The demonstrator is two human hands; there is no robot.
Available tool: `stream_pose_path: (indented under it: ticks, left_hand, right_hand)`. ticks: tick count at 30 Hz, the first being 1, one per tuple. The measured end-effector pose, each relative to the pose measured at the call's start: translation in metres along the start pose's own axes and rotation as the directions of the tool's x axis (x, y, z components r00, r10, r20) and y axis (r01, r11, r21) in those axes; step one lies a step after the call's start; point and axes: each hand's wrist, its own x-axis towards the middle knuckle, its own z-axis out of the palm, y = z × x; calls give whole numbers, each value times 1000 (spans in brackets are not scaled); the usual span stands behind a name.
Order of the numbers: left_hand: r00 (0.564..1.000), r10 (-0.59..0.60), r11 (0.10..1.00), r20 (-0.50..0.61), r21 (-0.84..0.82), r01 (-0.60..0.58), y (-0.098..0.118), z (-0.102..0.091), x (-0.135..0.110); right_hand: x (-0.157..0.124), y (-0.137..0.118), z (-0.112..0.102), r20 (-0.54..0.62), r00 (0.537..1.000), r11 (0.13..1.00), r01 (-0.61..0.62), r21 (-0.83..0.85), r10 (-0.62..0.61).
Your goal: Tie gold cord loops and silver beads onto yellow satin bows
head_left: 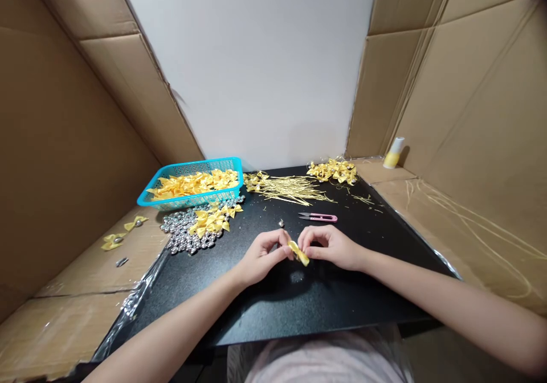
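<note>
Yellow ribbon bow (298, 252) sits pinched between my two hands, just above the middle of the black table (299, 309): left hand (261, 257) fingertips closed on one end, right hand (329, 247) fingertips closed on the other. The satin looks slippery; I judge a loosened pinch would drop it or let its fold spring open. A lone silver bell (281, 223) lies loose just beyond my left hand, near the pink snips (318, 218), and a careless knuckle could roll it away.

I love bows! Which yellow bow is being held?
The bow pinched between the left hand and right hand; the others lie untouched, many in the blue basket.
</note>
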Motion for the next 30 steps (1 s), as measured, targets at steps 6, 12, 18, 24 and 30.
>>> stream_pose_path:
  ticks: [6,12,18,24,30]
  left_hand:
    - [957,-291,928,4,-242,284,-1,7,0]
    - [887,-442,831,-136,-433,349,-5,7,5]
    - [856,-517,613,-18,-706,355,-4,7,5]
    - [865,-491,511,105,-769,384,-4,7,3]
    - [851,-506,477,139,-777,411,-6,7,2]
  right_hand:
    - [5,2,-14,-179,984,985,-22,-173,-9]
    - [5,14,-43,-314,948,506,-248,-826,-48]
    - [7,19,-44,-355,934,454,-335,-825,44]
    - [9,20,-43,-401,916,629,-320,-709,15]
    - [0,-7,-29,-394,914,923,-68,-379,-94]
